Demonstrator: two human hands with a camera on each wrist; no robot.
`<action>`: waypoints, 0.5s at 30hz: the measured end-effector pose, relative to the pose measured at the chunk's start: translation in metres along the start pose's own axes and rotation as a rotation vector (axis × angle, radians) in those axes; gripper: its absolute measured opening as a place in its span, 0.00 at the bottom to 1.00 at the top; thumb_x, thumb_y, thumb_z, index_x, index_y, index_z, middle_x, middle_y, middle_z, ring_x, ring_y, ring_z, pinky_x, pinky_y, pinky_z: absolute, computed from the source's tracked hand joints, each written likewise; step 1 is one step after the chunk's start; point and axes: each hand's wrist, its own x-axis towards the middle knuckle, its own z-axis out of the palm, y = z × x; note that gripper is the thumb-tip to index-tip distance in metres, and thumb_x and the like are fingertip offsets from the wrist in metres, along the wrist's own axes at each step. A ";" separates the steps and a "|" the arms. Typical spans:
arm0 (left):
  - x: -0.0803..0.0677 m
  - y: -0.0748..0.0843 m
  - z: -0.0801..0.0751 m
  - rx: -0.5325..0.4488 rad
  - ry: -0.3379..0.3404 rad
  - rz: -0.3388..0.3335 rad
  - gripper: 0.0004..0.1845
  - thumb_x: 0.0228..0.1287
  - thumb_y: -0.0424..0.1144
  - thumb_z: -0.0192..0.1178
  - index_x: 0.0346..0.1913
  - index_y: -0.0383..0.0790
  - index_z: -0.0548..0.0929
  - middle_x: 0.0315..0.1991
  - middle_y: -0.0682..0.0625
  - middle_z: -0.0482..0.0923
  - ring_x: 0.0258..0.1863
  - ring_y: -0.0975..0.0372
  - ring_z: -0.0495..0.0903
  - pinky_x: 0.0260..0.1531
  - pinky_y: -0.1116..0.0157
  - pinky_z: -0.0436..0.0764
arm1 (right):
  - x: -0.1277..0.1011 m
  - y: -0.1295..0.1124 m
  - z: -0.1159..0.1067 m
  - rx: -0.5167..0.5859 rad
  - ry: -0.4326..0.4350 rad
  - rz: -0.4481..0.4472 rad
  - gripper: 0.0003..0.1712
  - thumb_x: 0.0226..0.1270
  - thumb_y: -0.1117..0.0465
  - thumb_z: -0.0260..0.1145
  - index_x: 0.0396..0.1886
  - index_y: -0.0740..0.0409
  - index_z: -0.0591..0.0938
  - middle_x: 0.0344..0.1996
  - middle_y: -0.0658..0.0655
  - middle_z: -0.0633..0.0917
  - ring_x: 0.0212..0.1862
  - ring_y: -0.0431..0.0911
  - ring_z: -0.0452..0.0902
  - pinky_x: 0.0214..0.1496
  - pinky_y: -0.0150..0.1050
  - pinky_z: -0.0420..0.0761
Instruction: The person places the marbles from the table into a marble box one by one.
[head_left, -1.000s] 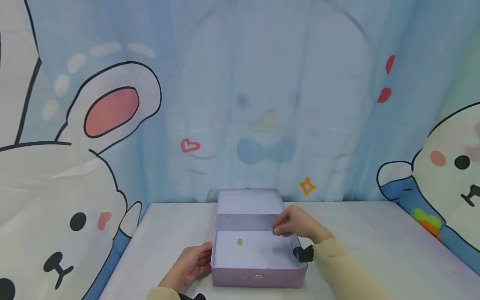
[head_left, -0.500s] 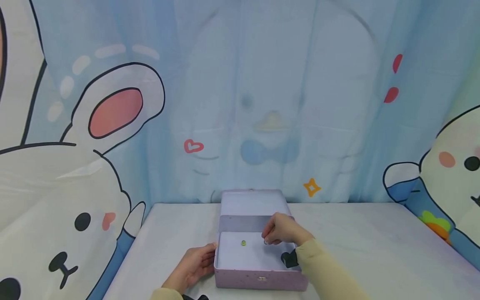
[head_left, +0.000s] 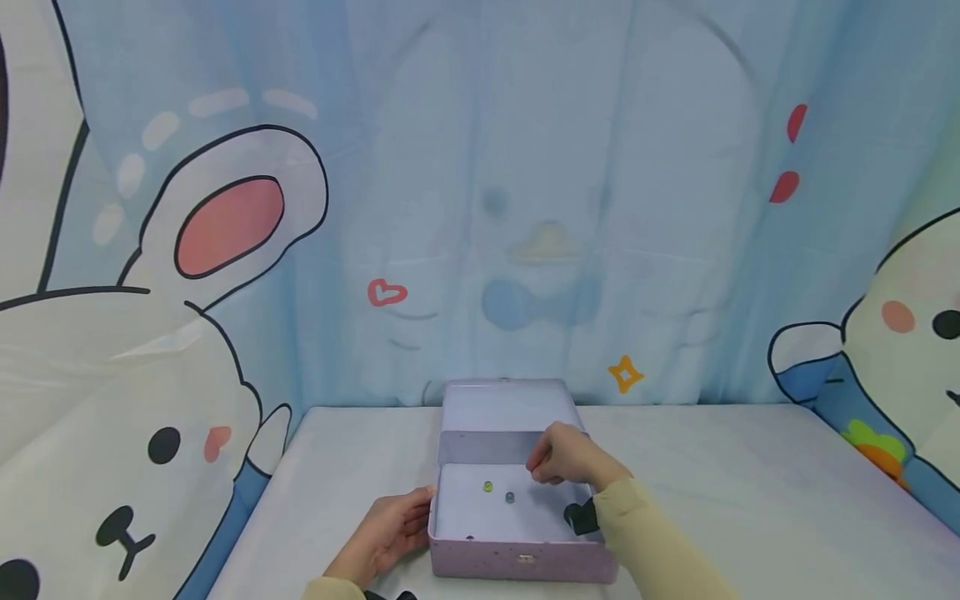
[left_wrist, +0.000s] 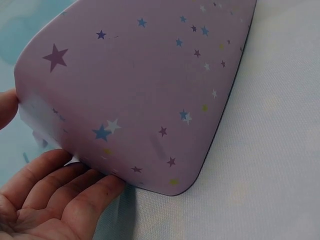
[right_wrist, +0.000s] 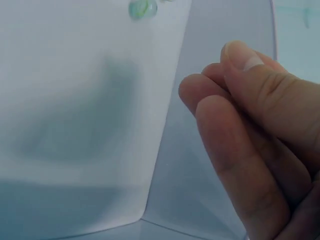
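An open lilac box (head_left: 517, 560) stands on the table. My left hand (head_left: 393, 529) is at its left side, with thumb and fingertips touching the star-printed wall (left_wrist: 125, 85) in the left wrist view. My right hand (head_left: 566, 458) hovers over the right part of the box, thumb and fingers loosely curled close together and nothing seen between them. On the white box floor lie a yellow-green marble (head_left: 487, 486) and a blue-grey marble (head_left: 510, 497). A small dark round thing (head_left: 470, 537) shows at the front wall. In the right wrist view, a clear marble with a green swirl (right_wrist: 143, 8) appears near the top.
The raised lid (head_left: 506, 406) leans back behind the box. A white cloth (head_left: 712, 483) covers the table around it. Behind the table hangs a blue curtain (head_left: 420, 167) with cartoon animals.
My right hand moved left and down over the box and let go of the blue-grey marble, which now lies inside. The dark round thing has appeared at the front wall. My left hand stayed put.
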 end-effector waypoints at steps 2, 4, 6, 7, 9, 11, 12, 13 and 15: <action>0.000 0.000 0.000 0.001 -0.004 0.002 0.37 0.72 0.45 0.61 0.68 0.15 0.66 0.67 0.25 0.72 0.69 0.39 0.73 0.68 0.44 0.76 | -0.002 0.001 -0.004 0.012 0.008 -0.002 0.06 0.56 0.73 0.76 0.34 0.65 0.90 0.26 0.52 0.88 0.30 0.43 0.83 0.36 0.39 0.88; -0.001 0.000 0.000 0.002 -0.008 0.006 0.37 0.72 0.45 0.61 0.68 0.14 0.66 0.67 0.25 0.71 0.70 0.38 0.72 0.68 0.44 0.75 | -0.005 0.002 -0.010 0.024 0.013 -0.010 0.06 0.57 0.72 0.76 0.36 0.64 0.90 0.28 0.52 0.89 0.31 0.43 0.83 0.37 0.40 0.89; -0.002 0.000 0.000 0.005 -0.015 0.011 0.37 0.72 0.45 0.61 0.68 0.14 0.65 0.67 0.25 0.71 0.70 0.38 0.71 0.68 0.43 0.75 | -0.009 0.004 -0.017 0.037 0.021 -0.031 0.06 0.58 0.71 0.76 0.36 0.64 0.90 0.29 0.52 0.89 0.32 0.43 0.84 0.38 0.41 0.89; -0.002 -0.001 0.001 0.007 -0.021 0.013 0.38 0.72 0.45 0.61 0.68 0.14 0.65 0.68 0.24 0.70 0.71 0.38 0.71 0.68 0.43 0.75 | -0.012 0.007 -0.021 0.047 0.022 -0.046 0.06 0.59 0.71 0.75 0.37 0.64 0.90 0.31 0.53 0.89 0.33 0.43 0.84 0.39 0.42 0.89; -0.003 -0.001 0.001 0.008 -0.026 0.010 0.38 0.72 0.45 0.61 0.68 0.13 0.64 0.68 0.24 0.70 0.71 0.37 0.70 0.68 0.43 0.75 | -0.019 0.014 -0.032 0.066 0.022 -0.078 0.07 0.60 0.70 0.75 0.39 0.65 0.90 0.33 0.54 0.90 0.34 0.45 0.86 0.39 0.43 0.90; -0.003 -0.001 0.000 0.012 -0.028 0.008 0.39 0.72 0.46 0.61 0.69 0.13 0.64 0.68 0.24 0.69 0.71 0.37 0.69 0.68 0.43 0.75 | -0.027 0.025 -0.045 0.085 0.020 -0.111 0.08 0.61 0.69 0.74 0.41 0.67 0.90 0.35 0.57 0.91 0.36 0.47 0.87 0.40 0.44 0.90; -0.004 -0.001 0.000 0.015 -0.028 0.007 0.39 0.72 0.46 0.61 0.69 0.13 0.64 0.68 0.24 0.69 0.71 0.37 0.69 0.68 0.43 0.74 | -0.032 0.031 -0.051 0.095 0.020 -0.117 0.09 0.62 0.69 0.74 0.42 0.67 0.89 0.36 0.57 0.91 0.37 0.48 0.88 0.41 0.44 0.91; -0.004 -0.001 0.000 0.019 -0.027 0.005 0.39 0.72 0.46 0.61 0.69 0.13 0.63 0.69 0.24 0.68 0.72 0.37 0.68 0.68 0.43 0.74 | -0.036 0.037 -0.059 0.096 0.024 -0.116 0.10 0.62 0.68 0.74 0.42 0.67 0.89 0.37 0.58 0.91 0.38 0.49 0.88 0.42 0.45 0.91; -0.004 0.000 -0.001 0.024 -0.023 0.005 0.40 0.73 0.46 0.61 0.69 0.13 0.63 0.69 0.23 0.68 0.72 0.36 0.67 0.69 0.43 0.74 | -0.047 0.052 -0.074 0.097 0.033 -0.090 0.11 0.63 0.67 0.74 0.44 0.67 0.89 0.39 0.59 0.91 0.41 0.51 0.89 0.44 0.47 0.91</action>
